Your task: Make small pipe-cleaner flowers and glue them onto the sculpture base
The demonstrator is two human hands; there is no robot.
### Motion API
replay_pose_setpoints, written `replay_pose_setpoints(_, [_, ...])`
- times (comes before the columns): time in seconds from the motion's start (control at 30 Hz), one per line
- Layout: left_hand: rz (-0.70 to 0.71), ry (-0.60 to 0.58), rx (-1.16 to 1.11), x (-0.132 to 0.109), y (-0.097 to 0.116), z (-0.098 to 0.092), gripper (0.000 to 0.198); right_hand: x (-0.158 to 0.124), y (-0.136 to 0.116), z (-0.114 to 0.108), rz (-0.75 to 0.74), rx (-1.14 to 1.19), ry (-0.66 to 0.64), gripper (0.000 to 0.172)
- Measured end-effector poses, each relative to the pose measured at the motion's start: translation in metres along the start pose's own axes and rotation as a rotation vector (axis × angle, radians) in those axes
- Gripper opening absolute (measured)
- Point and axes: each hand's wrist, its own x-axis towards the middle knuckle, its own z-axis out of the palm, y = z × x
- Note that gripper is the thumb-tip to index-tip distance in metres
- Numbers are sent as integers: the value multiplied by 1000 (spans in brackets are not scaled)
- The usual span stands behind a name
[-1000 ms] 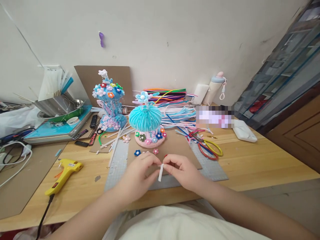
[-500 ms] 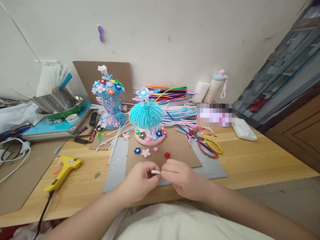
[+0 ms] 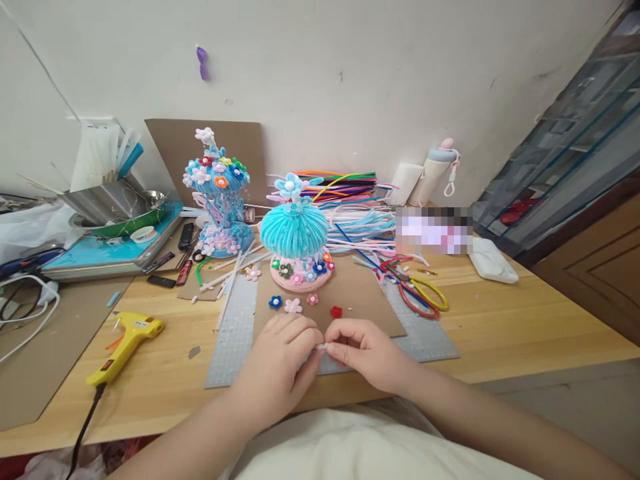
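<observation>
Both hands meet over the front of the grey cutting mat (image 3: 225,360). My left hand (image 3: 287,357) and my right hand (image 3: 367,350) are closed, their fingertips pinching a short white pipe cleaner piece (image 3: 323,346) between them. Most of the piece is hidden by the fingers. Just beyond lie small pipe cleaner flowers: a blue flower (image 3: 275,302), a pale pink flower (image 3: 293,305), a pink flower (image 3: 313,299) and a red flower (image 3: 336,311). Behind these stands a turquoise-domed pipe cleaner lamp shape (image 3: 294,230) on a pink base with several flowers.
A yellow glue gun (image 3: 125,343) lies at left with its cord off the table edge. At right are scissors with red and yellow handles (image 3: 425,297). Bundles of pipe cleaners (image 3: 345,187) lie at the back, beside a second flowered ornament (image 3: 217,193).
My left hand has turned over with its back upward, covering more of the white piece. My right fingers have shifted and now pinch its end. The camera view has moved slightly.
</observation>
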Motion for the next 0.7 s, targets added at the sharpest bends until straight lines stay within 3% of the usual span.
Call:
replay_pose_setpoints(0.13, [27, -6, 78, -2, 1, 6, 14, -2, -3, 1, -41, -134, -14, 14])
replay_pose_setpoints(0.23, [-79, -12, -65, -3, 3, 8, 14, -5, -3, 1, -237, -406, 16, 15])
replay_pose_setpoints(0.33, [-342, -82, -397, -1, 4, 7, 12, -8, -1, -2, -518, -755, -7, 23])
replay_pose_setpoints(0.5, [-812, -339, -1232, 5, -3, 11, 7, -7, 1, -13, -900, -1152, -128, 21])
replay_pose_setpoints(0.6, [-929, -445, -1564, 3, -5, 14, 7, -5, 1, -18, -951, -1133, -190, 18])
replay_pose_setpoints(0.67, [-895, -459, -1618, 1, -5, 15, 17, -5, 5, -17, -879, -941, -128, 20])
replay_pose_setpoints(0.7, [-870, -407, -1606, 0, -5, 16, 23, -5, 7, -16, -807, -800, -61, 20])
